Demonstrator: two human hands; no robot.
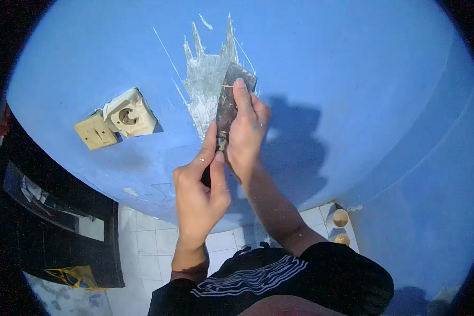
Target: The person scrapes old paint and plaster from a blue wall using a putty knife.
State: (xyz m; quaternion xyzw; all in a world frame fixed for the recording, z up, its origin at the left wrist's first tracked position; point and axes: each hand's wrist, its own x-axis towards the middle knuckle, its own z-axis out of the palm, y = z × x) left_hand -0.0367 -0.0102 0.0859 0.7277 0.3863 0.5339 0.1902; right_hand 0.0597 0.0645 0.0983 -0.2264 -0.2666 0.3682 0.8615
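Pictured from above, head camera tilted down along a blue wall [353, 79]. Seen at centre: a putty knife [229, 108], blade laid flat against the wall over a patch of whitish scraped filler [208, 84]. Gripped by both hands. Right hand [247, 131] wrapped around the upper part of the tool, index finger stretched along the back of the blade almost to its top edge, other fingers curled around it. Left hand [200, 192] clenched around the dark handle lower down, thumb pressed upward beside the shaft. Handle almost wholly hidden inside the two fists; only a dark sliver visible between them.

Mounted on the wall to the left, well apart from the hands: a cream socket [130, 113] and, touching it, a yellowish switch [95, 131], both tilted by the lens. Cast to the right of the hands, a dark shadow [295, 137] of arms and tool.

Below, white floor tiles [152, 247], partly covered by the black printed shirt [279, 279], cut off at the bottom edge. Near the wall's foot, two small round tan objects [341, 226], too small to identify. At far left, a dark frame with glass [58, 210], contents unclear, edges lost in the black vignette.
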